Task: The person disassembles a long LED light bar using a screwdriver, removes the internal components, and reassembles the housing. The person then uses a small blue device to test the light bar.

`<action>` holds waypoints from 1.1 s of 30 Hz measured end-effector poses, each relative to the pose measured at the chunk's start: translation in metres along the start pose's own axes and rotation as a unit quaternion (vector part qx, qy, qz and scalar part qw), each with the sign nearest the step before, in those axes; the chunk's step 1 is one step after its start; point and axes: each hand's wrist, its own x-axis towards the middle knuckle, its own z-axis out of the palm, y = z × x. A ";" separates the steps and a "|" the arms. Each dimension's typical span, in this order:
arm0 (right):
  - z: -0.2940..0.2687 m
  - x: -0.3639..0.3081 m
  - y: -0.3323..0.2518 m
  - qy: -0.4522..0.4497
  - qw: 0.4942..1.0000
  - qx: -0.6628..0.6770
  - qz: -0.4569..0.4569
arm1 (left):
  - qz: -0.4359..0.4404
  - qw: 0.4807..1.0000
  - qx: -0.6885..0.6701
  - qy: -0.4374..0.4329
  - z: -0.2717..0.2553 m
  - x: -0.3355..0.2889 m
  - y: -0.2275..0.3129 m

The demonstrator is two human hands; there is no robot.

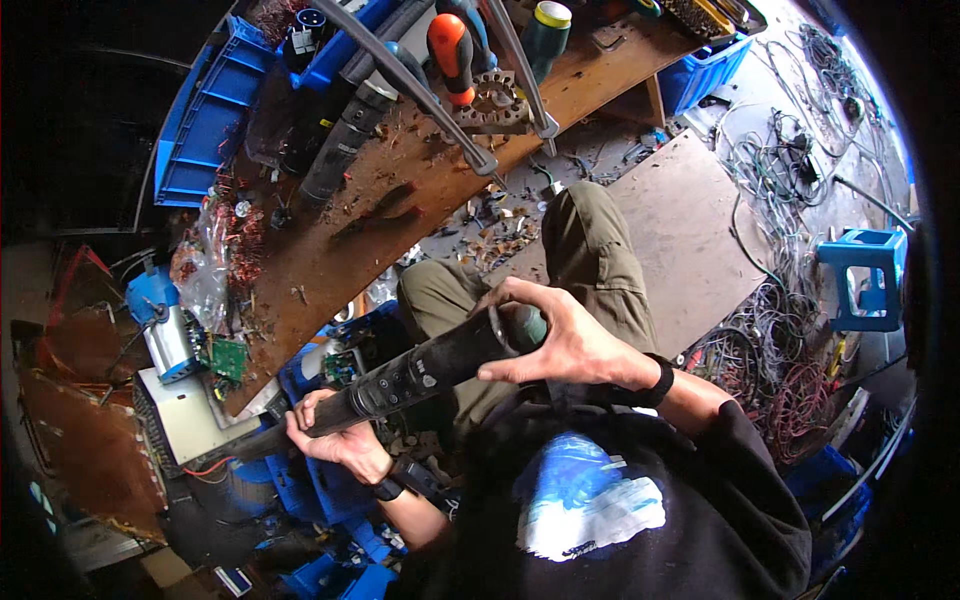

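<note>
A long black tube-shaped device (430,370) with small round button markings lies slantwise across my lap. My left hand (335,438) is wrapped round its lower left part. At its upper right end, my right hand (575,335) grips it with thumb and fingers apart around the rim. A dark green rounded end (525,327) shows inside that grip. My palms hide parts of the tube, and its far left tip fades into dark clutter. A similar dark tube (345,145) rests on the brown workbench (400,215).
Metal bars (430,95), an orange-black handle (450,55) and a toothed metal disc (492,100) are at the bench's far side. Blue bins (210,115) stand far left. A green circuit board (227,358) lies left. Tangled cables (765,340) and a blue stool (865,275) are right.
</note>
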 end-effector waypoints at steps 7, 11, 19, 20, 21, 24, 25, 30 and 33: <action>0.015 0.000 -0.018 -0.088 0.990 0.064 -0.084 | -0.103 0.987 -0.112 0.054 -0.068 -0.001 0.017; 0.029 0.006 -0.021 -0.108 0.978 0.123 -0.129 | -0.126 0.956 -0.254 0.077 -0.098 0.005 0.009; 0.033 0.002 -0.013 -0.110 0.980 0.103 -0.132 | -0.228 0.925 -0.297 0.059 -0.108 -0.010 -0.005; 0.031 0.002 -0.011 -0.093 0.979 0.078 -0.162 | -0.214 0.943 -0.251 0.033 -0.104 -0.010 -0.005; 0.029 0.002 -0.008 -0.090 0.982 0.054 -0.158 | -0.191 0.955 -0.223 0.049 -0.100 -0.011 -0.005; 0.021 0.000 -0.001 -0.061 0.986 -0.026 -0.153 | -0.097 0.976 -0.167 0.104 -0.082 -0.010 -0.002; 0.018 0.000 0.001 -0.048 0.989 -0.030 -0.137 | -0.075 0.983 -0.125 0.110 -0.075 -0.011 -0.002; 0.003 -0.002 0.007 -0.077 0.994 -0.080 -0.025 | 0.038 0.998 -0.028 0.043 -0.035 -0.014 0.003; -0.001 -0.005 0.008 -0.102 0.992 -0.056 0.037 | 0.035 0.994 -0.092 -0.040 -0.009 -0.015 0.008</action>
